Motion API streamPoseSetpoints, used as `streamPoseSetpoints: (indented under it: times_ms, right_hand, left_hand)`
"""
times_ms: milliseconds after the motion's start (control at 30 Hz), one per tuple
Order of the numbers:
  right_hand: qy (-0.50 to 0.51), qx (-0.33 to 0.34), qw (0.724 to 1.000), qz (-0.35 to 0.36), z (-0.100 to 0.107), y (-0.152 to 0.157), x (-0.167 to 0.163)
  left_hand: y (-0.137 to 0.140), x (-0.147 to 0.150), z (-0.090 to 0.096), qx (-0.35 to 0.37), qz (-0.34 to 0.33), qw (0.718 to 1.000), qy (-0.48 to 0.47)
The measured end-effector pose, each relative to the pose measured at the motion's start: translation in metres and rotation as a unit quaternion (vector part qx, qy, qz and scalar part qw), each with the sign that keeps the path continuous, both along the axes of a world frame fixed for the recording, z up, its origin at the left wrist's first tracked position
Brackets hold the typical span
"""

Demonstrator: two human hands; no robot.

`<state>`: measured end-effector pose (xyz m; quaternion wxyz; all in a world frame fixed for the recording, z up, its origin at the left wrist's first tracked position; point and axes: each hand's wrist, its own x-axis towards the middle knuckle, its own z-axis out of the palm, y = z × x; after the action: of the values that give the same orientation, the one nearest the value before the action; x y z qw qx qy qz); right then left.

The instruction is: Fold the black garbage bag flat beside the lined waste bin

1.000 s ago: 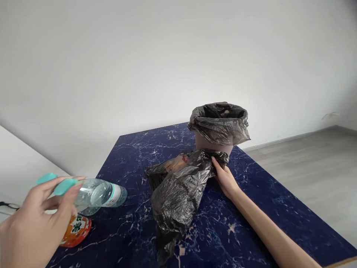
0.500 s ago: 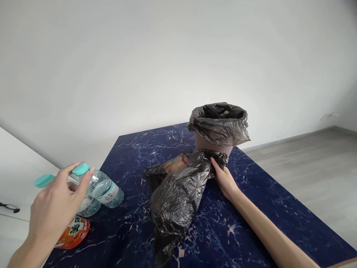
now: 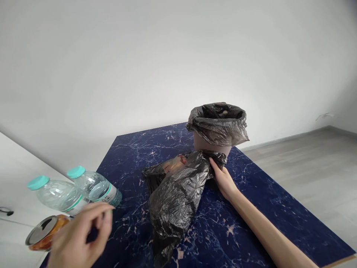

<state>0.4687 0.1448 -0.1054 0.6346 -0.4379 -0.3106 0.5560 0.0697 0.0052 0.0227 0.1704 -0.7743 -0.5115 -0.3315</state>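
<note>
My right hand grips the bunched end of a black plastic bag, thumb on top. The bag lies on the table with orange-red contents showing faintly through it. My left hand, a little blurred, is empty, its fingers curled and slightly apart from the thumb. It hovers in front of two clear water bottles with turquoise caps, the nearer-right bottle and the left bottle. An orange drink can stands beside the left hand, its opened top showing and part of its side hidden by the hand.
A pinkish bin lined with a black bag stands behind the right hand. The dark blue marble-patterned table meets a white wall. Grey flooring lies to the right.
My left hand has let go of the right bottle's cap and moved down and toward the right, uncovering the bottles and the can's top. My right hand keeps its hold on the bag.
</note>
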Motion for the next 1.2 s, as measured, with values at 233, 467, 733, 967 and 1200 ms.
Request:
streamPoseSetpoints:
  times_ms: [233, 467, 733, 967, 1200]
  right_hand:
    - [-0.003, -0.004, 1.000, -0.002, 0.000, 0.001, 0.000]
    - [0.001, -0.006, 1.000, 0.001, 0.003, 0.000, -0.001]
    - [0.003, 0.004, 1.000, 0.002, 0.008, -0.001, -0.003]
    - [-0.004, 0.007, 1.000, 0.000, 0.009, -0.001, -0.002]
    - [-0.004, 0.006, 1.000, -0.003, 0.009, -0.001, -0.003]
  left_hand:
    - [-0.009, 0.072, -0.038, -0.199, -0.131, 0.970, 0.048]
    - [0.012, 0.082, -0.058, -0.315, -0.138, 0.938, -0.048]
    - [-0.005, 0.081, -0.062, -0.376, -0.089, 0.917, -0.102]
    - [-0.001, 0.078, -0.042, -0.320, -0.105, 0.925, -0.177]
    - [0.030, 0.075, -0.048, -0.287, -0.128, 0.949, -0.016]
